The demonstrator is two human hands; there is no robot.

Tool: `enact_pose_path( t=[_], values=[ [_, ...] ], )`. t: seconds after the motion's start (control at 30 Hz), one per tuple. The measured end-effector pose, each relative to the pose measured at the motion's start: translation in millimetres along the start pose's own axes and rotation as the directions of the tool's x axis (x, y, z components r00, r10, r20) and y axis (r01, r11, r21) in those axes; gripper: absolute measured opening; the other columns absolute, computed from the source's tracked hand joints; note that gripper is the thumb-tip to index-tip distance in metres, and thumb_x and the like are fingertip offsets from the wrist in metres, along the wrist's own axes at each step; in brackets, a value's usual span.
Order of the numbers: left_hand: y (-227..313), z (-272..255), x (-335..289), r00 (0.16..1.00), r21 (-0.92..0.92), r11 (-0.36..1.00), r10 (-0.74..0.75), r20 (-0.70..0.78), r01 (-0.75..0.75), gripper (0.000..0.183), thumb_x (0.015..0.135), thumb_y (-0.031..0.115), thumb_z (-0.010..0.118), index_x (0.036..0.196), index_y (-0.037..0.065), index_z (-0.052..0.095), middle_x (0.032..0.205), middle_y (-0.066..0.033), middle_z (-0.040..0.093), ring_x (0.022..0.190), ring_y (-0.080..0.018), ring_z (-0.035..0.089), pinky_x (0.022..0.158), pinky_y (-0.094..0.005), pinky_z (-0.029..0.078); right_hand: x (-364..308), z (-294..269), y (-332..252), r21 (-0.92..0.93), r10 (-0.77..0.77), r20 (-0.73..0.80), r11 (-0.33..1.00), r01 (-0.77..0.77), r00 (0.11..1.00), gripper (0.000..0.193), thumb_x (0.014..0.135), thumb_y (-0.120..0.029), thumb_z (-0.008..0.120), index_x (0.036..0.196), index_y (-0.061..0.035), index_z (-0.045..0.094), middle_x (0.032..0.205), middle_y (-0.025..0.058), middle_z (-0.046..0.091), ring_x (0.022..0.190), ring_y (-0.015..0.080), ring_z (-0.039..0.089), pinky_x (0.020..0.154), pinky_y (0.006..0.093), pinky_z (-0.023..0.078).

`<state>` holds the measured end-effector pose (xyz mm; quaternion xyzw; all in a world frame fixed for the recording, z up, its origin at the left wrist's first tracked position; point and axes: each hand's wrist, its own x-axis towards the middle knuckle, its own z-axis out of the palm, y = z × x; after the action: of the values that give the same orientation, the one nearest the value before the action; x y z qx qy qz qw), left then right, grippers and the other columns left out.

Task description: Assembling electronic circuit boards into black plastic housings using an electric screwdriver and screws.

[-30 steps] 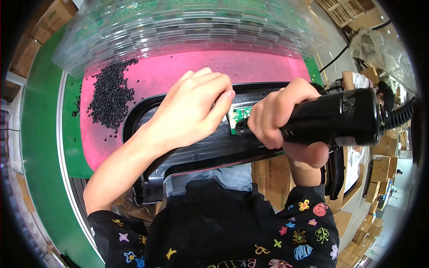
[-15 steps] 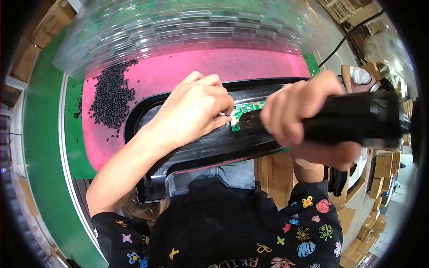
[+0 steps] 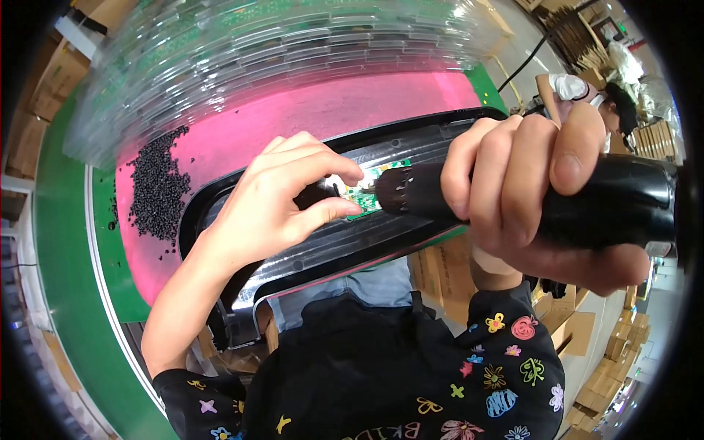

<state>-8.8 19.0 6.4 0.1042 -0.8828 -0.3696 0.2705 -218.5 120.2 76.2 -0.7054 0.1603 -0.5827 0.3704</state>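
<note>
**Student:** Presumably a fastening step is under way. Which hand is doing what?

**Instructor:** Judging by the pose, a screw is being driven into the small green circuit board [image 3: 367, 192]. The right hand [image 3: 532, 194] is wrapping closed around the thick black barrel of a powered screwdriver [image 3: 609, 202], and its ribbed black nose [image 3: 403, 189] is pointing at the board. The left hand [image 3: 275, 202] is resting on the long, glossy black plastic housing [image 3: 330, 249], with thumb and forefinger pinching close together just beside the bit; whether a screw is sitting between them is too small to tell.

**Student:** What is the next move calling for?

**Instructor:** Probably keeping the bit square to the board and the steadying fingers out of its path, since they are lying very near the tip.

**Student:** Where is the workpiece sitting, and how is it looking?

**Instructor:** The housing is lying slantwise across the near edge of the desk, on a bright pink mat [image 3: 293, 125], partly overhanging toward the person's lap. It is curving, shiny and ribbed inside, with the board seated near its middle.

**Student:** And around it?

**Instructor:** A heap of tiny black screws [image 3: 158, 191] is lying on the mat to the left, a stack of clear plastic trays [image 3: 279, 51] is standing behind, and a green desk border [image 3: 62, 242] is framing the mat.
</note>
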Motion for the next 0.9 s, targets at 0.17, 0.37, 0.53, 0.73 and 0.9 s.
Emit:
enact_pose_path(
  t=[0.17, 0.37, 0.53, 0.73, 0.9],
  values=[
    [-7, 0, -4, 0.999, 0.196, 0.980, -0.044, 0.015, 0.041, 0.016, 0.077, 0.008, 0.075, 0.089, 0.002, 0.067, 0.083, -0.0072, 0.066, 0.080, -0.0244, 0.061, 0.076, -0.0355, 0.046, -23, -4, 9, -0.106, 0.217, -0.404, 0.954, -0.281, 0.889, 0.064, 0.085, -0.065, 0.059, 0.104, -0.0044, 0.048, 0.064, 0.0000, 0.053, 0.045, 0.0103, 0.048, 0.048, 0.0255, 0.041],
    [-8, 1, -5, 0.999, 0.223, 0.975, -0.023, 0.029, 0.016, 0.011, 0.079, 0.008, 0.071, 0.086, 0.004, 0.065, 0.081, -0.0062, 0.064, 0.081, -0.0243, 0.059, 0.073, -0.0361, 0.044, -39, -11, 22, -0.045, 0.215, -0.439, 0.964, -0.260, 0.873, 0.063, 0.085, -0.063, 0.057, 0.101, -0.0032, 0.048, 0.059, -0.0002, 0.047, 0.043, 0.0094, 0.043, 0.046, 0.0253, 0.038],
    [-7, 2, -4, 0.999, 0.239, 0.971, -0.015, 0.031, 0.007, 0.009, 0.080, 0.009, 0.070, 0.085, 0.005, 0.064, 0.080, -0.0054, 0.064, 0.081, -0.0236, 0.058, 0.070, -0.0360, 0.044, -40, -12, 24, -0.044, 0.215, -0.475, 0.963, -0.267, 0.853, 0.061, 0.085, -0.062, 0.058, 0.098, -0.0039, 0.047, 0.059, -0.0008, 0.047, 0.042, 0.0088, 0.041, 0.044, 0.0242, 0.036],
    [-7, 0, -2, 0.999, 0.244, 0.970, -0.019, 0.044, 0.008, 0.008, 0.080, 0.008, 0.070, 0.085, 0.005, 0.064, 0.081, -0.0054, 0.064, 0.080, -0.0235, 0.058, 0.070, -0.0352, 0.044, -36, -11, 29, 0.077, 0.264, -0.439, 0.963, -0.256, 0.859, 0.059, 0.081, -0.056, 0.068, 0.096, -0.0015, 0.049, 0.058, 0.0012, 0.049, 0.044, 0.0092, 0.044, 0.043, 0.0224, 0.037],
    [-6, -1, -2, 0.998, 0.226, 0.974, -0.043, 0.049, 0.031, 0.011, 0.078, 0.005, 0.073, 0.085, 0.003, 0.065, 0.083, -0.0064, 0.066, 0.080, -0.0250, 0.060, 0.075, -0.0367, 0.046, -30, -12, 29, 0.174, 0.331, -0.415, 0.943, -0.283, 0.847, 0.061, 0.075, -0.050, 0.079, 0.095, 0.0017, 0.053, 0.057, 0.0041, 0.052, 0.046, 0.0094, 0.048, 0.043, 0.0213, 0.039]
  ],
)
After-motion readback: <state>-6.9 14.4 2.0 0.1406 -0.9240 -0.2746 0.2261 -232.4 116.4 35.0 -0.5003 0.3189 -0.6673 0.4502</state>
